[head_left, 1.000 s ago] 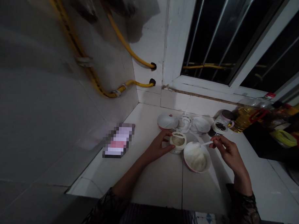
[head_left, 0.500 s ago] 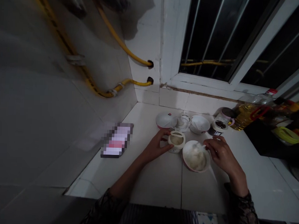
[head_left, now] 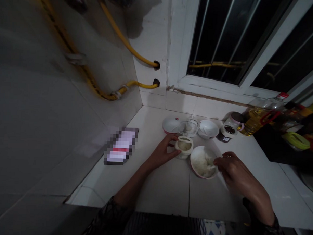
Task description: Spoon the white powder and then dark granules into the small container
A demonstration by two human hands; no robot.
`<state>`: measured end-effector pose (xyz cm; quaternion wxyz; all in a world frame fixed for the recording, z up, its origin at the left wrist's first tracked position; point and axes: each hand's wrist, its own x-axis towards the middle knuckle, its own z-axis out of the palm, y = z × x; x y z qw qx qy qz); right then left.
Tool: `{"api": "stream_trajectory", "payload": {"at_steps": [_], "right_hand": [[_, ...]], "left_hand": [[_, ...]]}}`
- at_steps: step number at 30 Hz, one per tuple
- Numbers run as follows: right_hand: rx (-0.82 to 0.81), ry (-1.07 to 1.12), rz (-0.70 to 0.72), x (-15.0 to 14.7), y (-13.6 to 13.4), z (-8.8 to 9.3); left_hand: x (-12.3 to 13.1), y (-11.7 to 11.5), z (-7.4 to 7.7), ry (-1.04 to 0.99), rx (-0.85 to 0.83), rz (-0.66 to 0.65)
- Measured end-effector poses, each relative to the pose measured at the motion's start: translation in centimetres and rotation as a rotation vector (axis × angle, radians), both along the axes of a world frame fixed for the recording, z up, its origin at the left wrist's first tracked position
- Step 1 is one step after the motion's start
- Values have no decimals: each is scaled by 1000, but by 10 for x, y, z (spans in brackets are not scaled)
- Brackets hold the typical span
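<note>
My left hand (head_left: 165, 152) is closed around the side of a small white-rimmed jar (head_left: 184, 153), which stands on the counter with pale contents inside. Just right of the jar sits a white bowl (head_left: 193, 166) holding a pale, whitish food (head_left: 204, 164). My right hand (head_left: 230, 168) pinches a white spoon (head_left: 212, 166) at the bowl's right side, its end down in the food. Most of the spoon's handle is hidden by my fingers.
Behind the jar stand a white bowl (head_left: 171, 125), a clear container (head_left: 190, 127) and another white bowl (head_left: 208, 129). A dark-filled jar (head_left: 226, 133) and an oil bottle (head_left: 256, 121) are at the right. A pixelated phone (head_left: 121, 145) lies left, near the wall.
My right hand has moved slightly down, and the spoon has gone from the upper part of the bowl to its lower right side. My left hand stays on the jar.
</note>
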<state>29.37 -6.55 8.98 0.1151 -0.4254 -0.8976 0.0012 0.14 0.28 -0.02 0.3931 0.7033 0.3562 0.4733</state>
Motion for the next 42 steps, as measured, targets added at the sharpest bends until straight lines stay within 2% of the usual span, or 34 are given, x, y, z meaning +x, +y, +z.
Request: {"api": "stream_trajectory", "payload": {"at_steps": [3,9,15,18,22,24,27,29,32,34,37,40,42], "right_hand": [[-4,76,5,-4,3,3],[195,65,-73,-5,34,-11],[45,60,5,-3,25,-8],[135,46,-110,-3,23,-11],[241,67,-256,-18,28,-26],[183,132,-201,-27,28,-29],[14,205,-1,-29,24,-24],[41,225,62,-23,24,-20],[239,153,55,-12,28,-18],[273,41,53,-8,29,-18],[181,-72,60,-4,21,-13],[67,-79,66,-1,7,-3],[76,-64,63,1,4,1]], "left_hand": [[0,0,0,4,-3,0],[0,1,0,7,-15,-1],[0,0,1,-4,-9,1],[0,0,0,1,-5,4],[-1,1,-1,9,-1,5],[-1,1,-2,8,2,6],[-1,1,-1,5,2,10],[-1,0,0,7,3,7],[-1,0,0,7,11,0],[-1,1,-1,6,12,0],[-1,1,-2,4,2,-1],[-1,1,-2,6,-7,-1],[0,0,-1,9,-13,1]]}}
